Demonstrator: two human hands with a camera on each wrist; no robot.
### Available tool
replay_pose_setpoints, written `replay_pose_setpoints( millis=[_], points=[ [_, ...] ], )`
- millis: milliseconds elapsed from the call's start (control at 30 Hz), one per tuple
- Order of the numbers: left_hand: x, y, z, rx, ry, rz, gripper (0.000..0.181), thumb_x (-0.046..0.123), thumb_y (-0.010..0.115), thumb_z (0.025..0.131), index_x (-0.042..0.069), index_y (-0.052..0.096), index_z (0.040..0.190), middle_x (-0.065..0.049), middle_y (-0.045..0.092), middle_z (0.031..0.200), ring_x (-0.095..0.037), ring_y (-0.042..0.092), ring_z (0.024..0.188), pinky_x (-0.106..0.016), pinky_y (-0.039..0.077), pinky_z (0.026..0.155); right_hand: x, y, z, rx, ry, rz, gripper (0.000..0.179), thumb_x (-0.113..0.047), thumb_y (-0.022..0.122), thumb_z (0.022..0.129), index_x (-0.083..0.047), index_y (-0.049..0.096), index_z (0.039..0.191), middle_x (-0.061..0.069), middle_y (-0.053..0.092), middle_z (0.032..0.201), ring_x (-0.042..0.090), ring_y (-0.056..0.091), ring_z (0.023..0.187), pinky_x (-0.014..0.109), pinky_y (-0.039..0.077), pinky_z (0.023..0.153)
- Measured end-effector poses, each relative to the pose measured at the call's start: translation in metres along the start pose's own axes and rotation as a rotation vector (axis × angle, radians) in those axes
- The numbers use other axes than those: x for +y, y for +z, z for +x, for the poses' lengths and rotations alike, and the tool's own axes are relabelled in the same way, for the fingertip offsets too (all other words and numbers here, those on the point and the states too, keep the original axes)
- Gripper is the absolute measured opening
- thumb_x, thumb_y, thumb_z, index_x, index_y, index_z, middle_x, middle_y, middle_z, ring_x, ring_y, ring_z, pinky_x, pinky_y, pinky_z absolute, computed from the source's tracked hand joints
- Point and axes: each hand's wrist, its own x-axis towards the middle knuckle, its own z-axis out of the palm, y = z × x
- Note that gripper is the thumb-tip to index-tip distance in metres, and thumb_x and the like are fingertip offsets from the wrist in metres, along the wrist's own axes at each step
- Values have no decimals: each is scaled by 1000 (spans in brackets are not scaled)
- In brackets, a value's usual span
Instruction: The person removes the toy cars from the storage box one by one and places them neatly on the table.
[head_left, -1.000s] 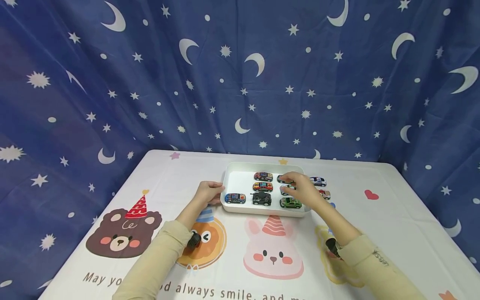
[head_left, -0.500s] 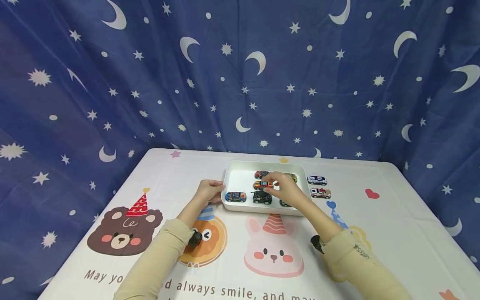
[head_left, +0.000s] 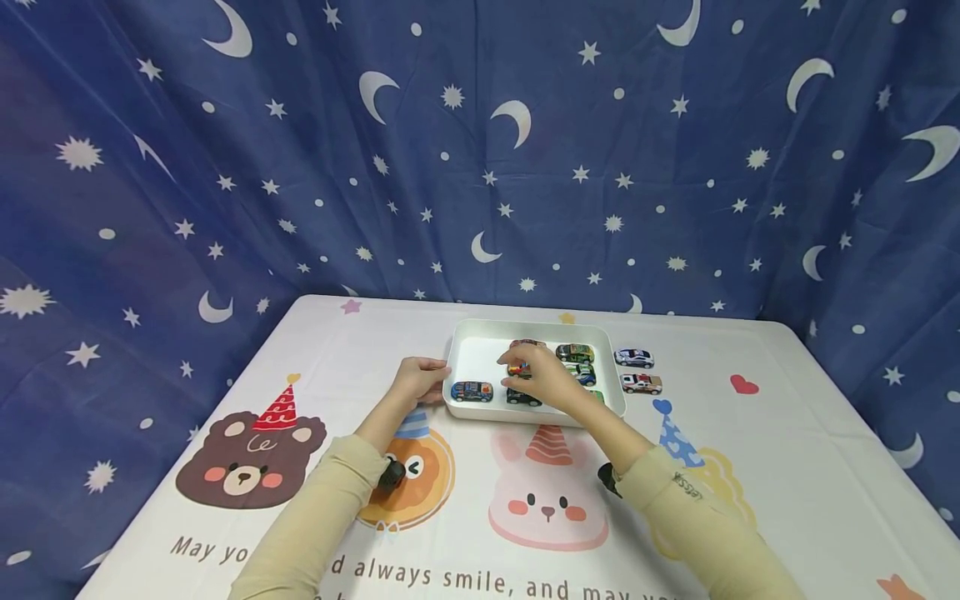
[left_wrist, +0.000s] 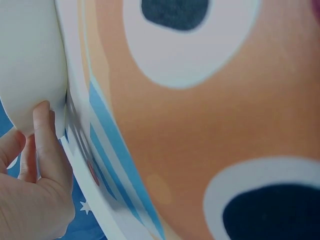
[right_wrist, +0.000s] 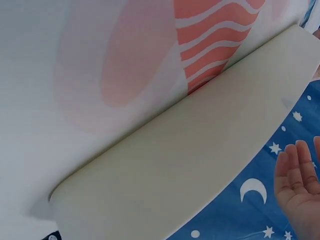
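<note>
A white rectangular tray (head_left: 495, 412) holds several toy cars near the table's far edge. My left hand (head_left: 420, 381) grips its left end, fingers against the wall of the tray (left_wrist: 32, 55) in the left wrist view. Over the tray's middle hovers my right hand (head_left: 546, 379), thumb and fingers apart, partly covering a red-and-yellow car (head_left: 516, 369) and a black jeep (head_left: 523, 398). Nothing shows in the right hand (right_wrist: 300, 185) in the right wrist view. A blue car (head_left: 472, 391) sits front left; a green-yellow car (head_left: 575, 353) and a white-green car (head_left: 582, 374) stand on the right.
Just outside the tray's right end are a white car (head_left: 634, 358) and a white-and-tan pickup (head_left: 641, 384). A printed white cloth (head_left: 360, 350) covers the table. Behind it hangs a blue curtain (head_left: 420, 225) with moons and stars.
My right hand has moved left across the tray, from the right column of cars to the middle one, uncovering the right-hand cars. My left hand stays at the tray's left end.
</note>
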Motion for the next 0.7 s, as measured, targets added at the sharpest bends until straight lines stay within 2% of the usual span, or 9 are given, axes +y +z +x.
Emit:
replay_pose_setpoints(
  millis=[133, 500, 700],
  points=[
    [1, 0, -1, -3, 5, -8, 32, 12, 63, 90, 0, 61, 120, -22, 67, 106, -7, 62, 61, -21, 59, 55, 1, 4, 6, -6, -21, -20, 30, -8, 70, 83, 4, 64, 110, 20, 65, 107, 35, 61, 99, 47, 54, 87],
    [3, 0, 0, 0, 8, -2, 31, 12, 63, 90, 0, 62, 118, -18, 69, 97, -7, 61, 60, -20, 58, 54, 0, 17, 18, -47, 0, -58, 31, -11, 72, 82, 2, 65, 109, 15, 67, 108, 30, 62, 101, 39, 57, 86],
    [2, 0, 2, -9, -16, 6, 31, 13, 63, 91, 1, 62, 119, -16, 69, 98, -7, 61, 60, -20, 59, 56, 1, 24, 21, -98, -11, -69, 32, -13, 71, 84, 3, 65, 111, 15, 67, 110, 30, 61, 101, 39, 55, 88]
  ],
)
